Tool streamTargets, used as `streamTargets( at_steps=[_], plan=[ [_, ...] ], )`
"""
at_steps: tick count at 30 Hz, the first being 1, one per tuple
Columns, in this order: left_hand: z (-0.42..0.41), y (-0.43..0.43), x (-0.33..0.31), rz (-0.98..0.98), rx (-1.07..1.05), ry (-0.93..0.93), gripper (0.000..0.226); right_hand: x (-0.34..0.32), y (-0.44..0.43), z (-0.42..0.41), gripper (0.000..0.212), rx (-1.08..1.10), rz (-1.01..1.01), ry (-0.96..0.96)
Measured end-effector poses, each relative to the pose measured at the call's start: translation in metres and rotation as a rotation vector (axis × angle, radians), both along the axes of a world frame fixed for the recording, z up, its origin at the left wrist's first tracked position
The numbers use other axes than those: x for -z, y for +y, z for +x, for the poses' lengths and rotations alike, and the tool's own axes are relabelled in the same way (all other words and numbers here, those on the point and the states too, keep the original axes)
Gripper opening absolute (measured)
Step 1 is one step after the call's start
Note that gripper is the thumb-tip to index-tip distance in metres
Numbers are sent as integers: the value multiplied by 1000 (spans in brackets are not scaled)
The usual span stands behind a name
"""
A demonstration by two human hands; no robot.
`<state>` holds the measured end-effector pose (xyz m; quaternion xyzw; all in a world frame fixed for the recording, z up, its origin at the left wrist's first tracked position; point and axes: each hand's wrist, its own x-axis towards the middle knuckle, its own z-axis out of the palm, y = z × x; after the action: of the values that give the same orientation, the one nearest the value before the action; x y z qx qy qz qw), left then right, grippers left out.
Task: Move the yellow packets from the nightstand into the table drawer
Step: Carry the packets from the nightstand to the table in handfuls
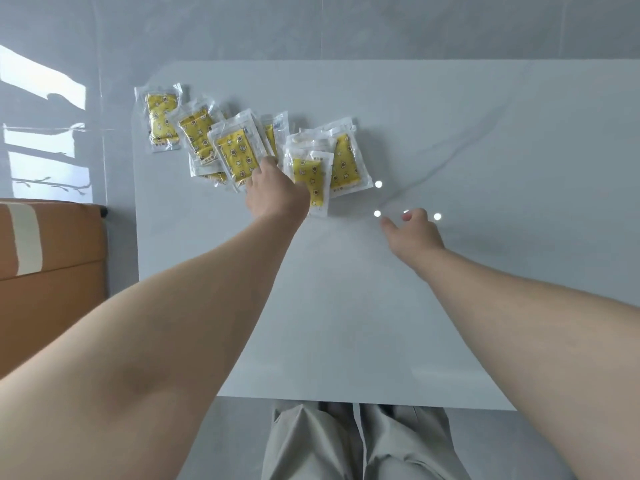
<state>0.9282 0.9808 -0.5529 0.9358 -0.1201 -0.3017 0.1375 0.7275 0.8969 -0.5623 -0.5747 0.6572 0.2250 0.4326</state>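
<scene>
Yellow packets (239, 154): loose overlapping spread in clear wrappers on the far left part of the table (450, 133); the leftmost one lies near the table's corner.
Left hand (277, 192): reached into the middle of the spread, back of the hand up, touching the packets.
Left grip: fingers curl down out of sight, so I cannot tell whether it grasps a packet.
Right hand (414, 233): over bare table, right of the packets and apart from them.
Right grip: released, forefinger out, other fingers loosely bent, holding nothing.
Brown box (52, 254): left of the table.
</scene>
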Motion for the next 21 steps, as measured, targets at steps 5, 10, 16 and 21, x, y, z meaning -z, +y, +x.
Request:
streamTargets(
  at_steps=[5, 10, 16, 21],
  plan=[
    [-12, 35, -57, -87, -99, 148, 45, -51, 7, 3, 44, 40, 10, -100],
    [-47, 82, -154, -185, -140, 219, 29, -149, 18, 3, 38, 17, 7, -225],
    [-98, 139, -241, -342, -271, 315, 16, -225, 53, 4, 32, 138, 145, -392],
    [-137, 185, -287, -417, -503, 299, 12, -264, 98, -2, 27, 144, 313, -437]
  ],
)
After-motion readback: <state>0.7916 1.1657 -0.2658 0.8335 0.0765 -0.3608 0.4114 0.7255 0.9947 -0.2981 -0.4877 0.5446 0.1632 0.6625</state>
